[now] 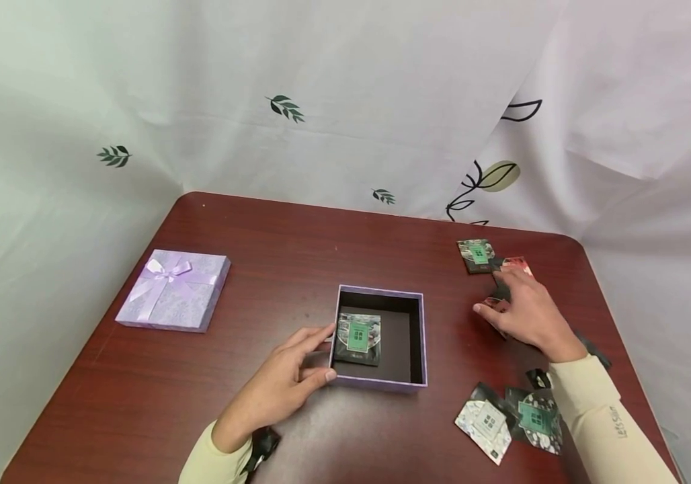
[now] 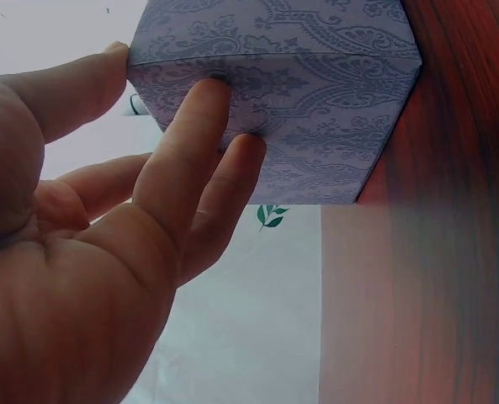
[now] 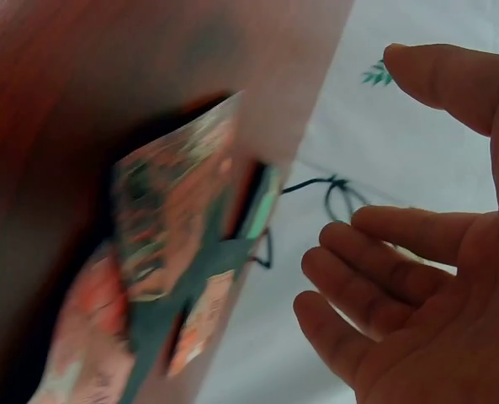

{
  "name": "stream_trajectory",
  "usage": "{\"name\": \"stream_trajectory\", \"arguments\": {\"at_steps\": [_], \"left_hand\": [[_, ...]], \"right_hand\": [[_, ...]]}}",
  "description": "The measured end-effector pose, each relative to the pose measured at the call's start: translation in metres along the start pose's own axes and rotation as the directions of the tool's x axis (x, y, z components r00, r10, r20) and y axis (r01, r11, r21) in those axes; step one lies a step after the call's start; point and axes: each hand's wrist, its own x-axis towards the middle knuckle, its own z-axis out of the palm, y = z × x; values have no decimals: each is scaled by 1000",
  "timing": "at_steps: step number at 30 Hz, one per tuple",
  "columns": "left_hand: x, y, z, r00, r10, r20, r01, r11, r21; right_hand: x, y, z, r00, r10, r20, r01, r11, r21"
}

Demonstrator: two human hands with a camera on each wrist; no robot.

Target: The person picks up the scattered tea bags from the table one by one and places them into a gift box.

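My left hand (image 1: pixel 279 380) touches the left wall of an open purple box (image 1: pixel 376 384), its fingers nearly straight; the left wrist view shows the fingertips against the patterned side (image 2: pixel 325 118). Inside the box, against its left side, lies a flat dark sachet with a green label (image 1: pixel 357 338). On the right, my right hand (image 1: pixel 530 312) hovers over a group of sachets, partly hiding them. A reddish sachet (image 3: pixel 177 206) appears blurred in the right wrist view, apart from the loosely spread fingers, which hold nothing.
A lilac lid with a ribbon bow (image 1: pixel 173 289) lies on the left of the brown table (image 1: pixel 273 249). At back right are a green-labelled sachet (image 1: pixel 476 255) and a red one (image 1: pixel 517 264). A white sachet (image 1: pixel 487 423) and a dark patterned one (image 1: pixel 538 420) lie front right.
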Motion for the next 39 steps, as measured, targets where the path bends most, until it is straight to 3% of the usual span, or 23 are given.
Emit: {"name": "stream_trajectory", "arguments": {"at_steps": [9,15,39], "left_hand": [[-1,0,1,1000,9,-9,-9,1000,4],[-2,0,1,1000,9,-4,-9,1000,1],[0,0,1,1000,19,-13,-19,1000,-10]], "right_hand": [[-4,24,13,994,99,50,-98,995,-19],[-7,32,15,976,172,135,-166,985,-53],[-8,40,17,976,141,163,-142,990,-7]]}}
